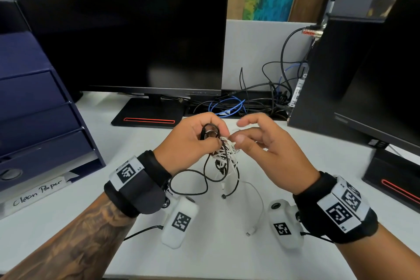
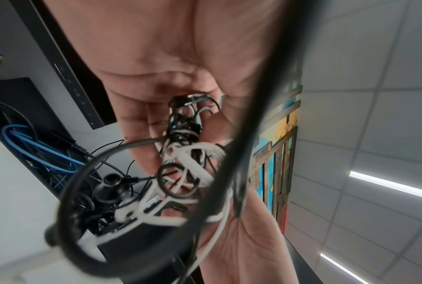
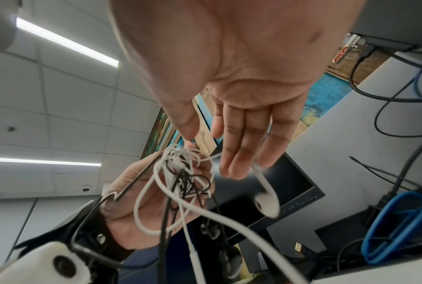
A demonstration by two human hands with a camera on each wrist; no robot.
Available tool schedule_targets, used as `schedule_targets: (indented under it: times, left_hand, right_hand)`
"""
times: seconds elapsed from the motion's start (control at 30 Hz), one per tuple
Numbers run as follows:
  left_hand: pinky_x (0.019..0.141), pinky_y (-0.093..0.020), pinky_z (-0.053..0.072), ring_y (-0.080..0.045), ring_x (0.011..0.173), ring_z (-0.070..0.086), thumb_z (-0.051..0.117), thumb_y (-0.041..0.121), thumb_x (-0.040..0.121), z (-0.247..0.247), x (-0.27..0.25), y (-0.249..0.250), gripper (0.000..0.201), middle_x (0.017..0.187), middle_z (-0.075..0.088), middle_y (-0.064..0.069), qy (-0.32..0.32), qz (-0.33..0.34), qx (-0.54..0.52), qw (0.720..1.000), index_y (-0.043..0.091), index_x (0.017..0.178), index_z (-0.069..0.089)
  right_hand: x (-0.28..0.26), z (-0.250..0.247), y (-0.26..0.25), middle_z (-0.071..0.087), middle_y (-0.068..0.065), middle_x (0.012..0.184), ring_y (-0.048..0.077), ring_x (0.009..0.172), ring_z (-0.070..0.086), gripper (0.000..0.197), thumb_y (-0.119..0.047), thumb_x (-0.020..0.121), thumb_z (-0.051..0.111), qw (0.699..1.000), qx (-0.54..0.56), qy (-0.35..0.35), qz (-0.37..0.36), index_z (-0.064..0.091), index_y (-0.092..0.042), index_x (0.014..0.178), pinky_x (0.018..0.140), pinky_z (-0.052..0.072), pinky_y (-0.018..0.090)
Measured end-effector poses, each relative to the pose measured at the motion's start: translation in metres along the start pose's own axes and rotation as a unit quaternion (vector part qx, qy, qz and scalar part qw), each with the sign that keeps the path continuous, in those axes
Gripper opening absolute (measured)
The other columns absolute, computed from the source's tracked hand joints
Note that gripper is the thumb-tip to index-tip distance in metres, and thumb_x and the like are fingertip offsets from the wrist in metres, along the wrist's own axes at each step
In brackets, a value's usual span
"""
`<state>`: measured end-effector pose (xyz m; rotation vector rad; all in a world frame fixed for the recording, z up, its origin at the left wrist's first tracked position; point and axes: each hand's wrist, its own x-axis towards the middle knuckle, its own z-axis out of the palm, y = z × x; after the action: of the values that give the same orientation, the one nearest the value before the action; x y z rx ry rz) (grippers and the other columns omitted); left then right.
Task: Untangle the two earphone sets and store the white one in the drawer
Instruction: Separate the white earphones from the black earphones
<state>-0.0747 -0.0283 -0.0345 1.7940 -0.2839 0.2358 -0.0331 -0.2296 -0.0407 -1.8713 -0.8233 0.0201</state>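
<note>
- The left hand point(image 1: 193, 136) grips the knot of the black earphones point(image 1: 211, 134) and white earphones point(image 1: 228, 151) above the middle of the surface point(image 1: 227, 257), fingers curled round it.
- The right hand point(image 1: 266, 143), at 3 o'clock of the knot, pinches a white strand with thumb and forefinger; its other fingers point(image 3: 243, 146) are loosely spread.
- One white earbud point(image 3: 267, 203) dangles below the right fingers.
- Black loops and a white cord hang towards 6 o'clock, the white plug point(image 1: 249, 233) lying on the surface.
- The blue drawer unit point(image 1: 34, 107) stands at 9 o'clock, drawers closed.
- A monitor point(image 1: 127, 29) stands at 12 o'clock, a second monitor point(image 1: 375, 75) at 2 o'clock, loose cables point(image 1: 236, 102) between them.
</note>
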Motion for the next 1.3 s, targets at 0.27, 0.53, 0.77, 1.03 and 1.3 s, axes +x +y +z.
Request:
schedule_targets:
  times: [0.27, 0.53, 0.77, 1.03, 1.3]
  left_hand:
    - [0.066, -0.027, 0.051, -0.009, 0.061, 0.054, 0.061, -0.015, 0.083, 0.000, 0.001, -0.004, 0.026, 0.066, 0.056, 0.013, 0.004, 0.004, 0.029, 1.000, 0.009, 0.092, 0.066]
    - [0.072, -0.048, 0.058, -0.027, 0.067, 0.055, 0.060, -0.010, 0.083, 0.001, 0.000, -0.010, 0.033, 0.086, 0.067, -0.003, -0.011, 0.004, 0.101, 0.995, 0.019, 0.095, 0.073]
    - [0.066, -0.023, 0.049, -0.010, 0.065, 0.052, 0.067, -0.003, 0.082, -0.002, -0.001, -0.014, 0.028, 0.081, 0.061, 0.004, 0.008, 0.012, 0.157, 0.988, 0.022, 0.092, 0.068]
    - [0.066, -0.011, 0.040, -0.006, 0.077, 0.055, 0.067, -0.005, 0.081, 0.000, 0.000, -0.014, 0.032, 0.083, 0.059, 0.005, -0.001, 0.048, 0.168, 0.985, 0.025, 0.090, 0.064]
    - [0.067, -0.036, 0.051, -0.029, 0.082, 0.059, 0.065, -0.003, 0.082, -0.003, 0.000, -0.021, 0.034, 0.086, 0.058, -0.004, -0.020, 0.001, 0.140, 0.990, 0.024, 0.101, 0.055]
  right_hand:
    - [0.000, -0.002, 0.003, 0.076, -0.012, 0.103, 0.009, 0.099, 0.069, 0.016, -0.027, 0.095, 0.069, 0.998, -0.041, -0.044, -0.008, 0.072, -0.018, 0.081, 0.083, 0.055, 0.028]
    - [0.004, -0.005, 0.002, 0.071, -0.003, 0.086, 0.007, 0.082, 0.065, 0.017, -0.021, 0.100, 0.060, 0.996, -0.024, 0.084, 0.000, 0.067, -0.016, 0.085, 0.072, 0.051, 0.024]
    - [0.007, -0.007, -0.001, 0.068, 0.003, 0.070, 0.016, 0.071, 0.062, 0.016, 0.005, 0.094, 0.061, 0.982, 0.167, 0.065, 0.061, 0.059, -0.008, 0.103, 0.078, 0.052, 0.031]
    - [0.005, -0.006, 0.007, 0.063, -0.013, 0.069, 0.009, 0.068, 0.058, 0.015, -0.021, 0.100, 0.058, 0.996, -0.041, 0.050, 0.060, 0.066, -0.021, 0.087, 0.073, 0.049, 0.034]
    - [0.007, -0.009, -0.007, 0.076, 0.012, 0.083, 0.019, 0.076, 0.071, 0.021, 0.005, 0.099, 0.045, 0.977, 0.186, 0.103, 0.033, 0.056, -0.008, 0.088, 0.074, 0.056, 0.031]
